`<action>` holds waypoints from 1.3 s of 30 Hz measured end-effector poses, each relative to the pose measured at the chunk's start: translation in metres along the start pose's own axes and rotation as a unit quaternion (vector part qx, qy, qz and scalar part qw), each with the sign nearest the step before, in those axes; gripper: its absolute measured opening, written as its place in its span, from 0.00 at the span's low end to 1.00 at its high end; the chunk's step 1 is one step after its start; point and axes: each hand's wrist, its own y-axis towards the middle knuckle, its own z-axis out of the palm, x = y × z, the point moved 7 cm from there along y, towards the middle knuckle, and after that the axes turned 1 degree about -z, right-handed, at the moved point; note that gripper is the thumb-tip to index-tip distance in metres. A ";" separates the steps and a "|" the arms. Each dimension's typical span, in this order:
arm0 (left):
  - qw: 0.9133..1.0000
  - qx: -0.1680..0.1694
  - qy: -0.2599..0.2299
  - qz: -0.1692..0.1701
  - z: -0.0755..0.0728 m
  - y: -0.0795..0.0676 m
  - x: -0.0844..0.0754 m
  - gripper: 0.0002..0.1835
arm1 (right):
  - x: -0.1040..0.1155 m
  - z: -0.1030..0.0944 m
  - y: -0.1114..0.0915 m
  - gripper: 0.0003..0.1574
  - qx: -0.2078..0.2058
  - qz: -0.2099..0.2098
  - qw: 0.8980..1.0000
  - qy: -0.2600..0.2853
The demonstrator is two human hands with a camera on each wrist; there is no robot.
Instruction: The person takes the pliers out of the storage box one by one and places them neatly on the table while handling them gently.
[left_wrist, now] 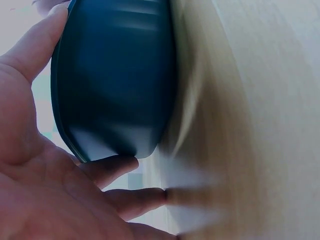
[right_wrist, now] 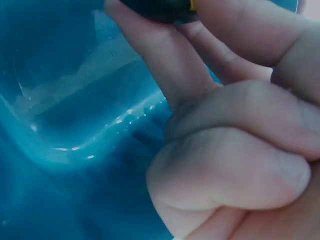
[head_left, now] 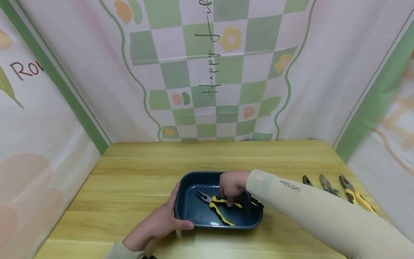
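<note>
In the head view, a dark blue rectangular tray sits on the table. A pair of pliers with yellow-and-black handles lies spread inside it, metal nose toward the left. My right hand reaches into the tray and pinches one handle between thumb and fingers; the right wrist view shows the dark handle end there, other fingers curled. My left hand holds the tray's left end, thumb at the near rim and fingers along the far side. The left wrist view shows the tray's outer wall between thumb and index finger.
To the right on the wooden table lie three more pliers: one dark-nosed, one with green handles, one with yellow-and-black handles. My right forearm partly covers them. Printed cloth hangs behind the table and at both sides.
</note>
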 end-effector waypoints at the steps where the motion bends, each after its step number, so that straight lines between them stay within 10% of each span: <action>1: 1.000 -0.001 0.001 0.001 0.000 0.000 0.000 0.69 | -0.001 0.000 0.000 0.09 -0.004 -0.002 1.000 0.005; 19: 1.000 -0.007 0.008 0.021 -0.001 0.000 0.000 0.69 | -0.019 -0.044 -0.033 0.13 -0.106 -0.065 0.989 0.078; 34: 1.000 0.000 0.003 0.015 0.000 0.000 -0.002 0.69 | -0.114 -0.089 -0.103 0.29 -0.187 -0.007 0.947 0.262; 39: 1.000 -0.003 0.001 0.010 -0.001 -0.001 -0.003 0.69 | -0.143 -0.080 -0.111 0.25 -0.195 0.029 0.955 0.221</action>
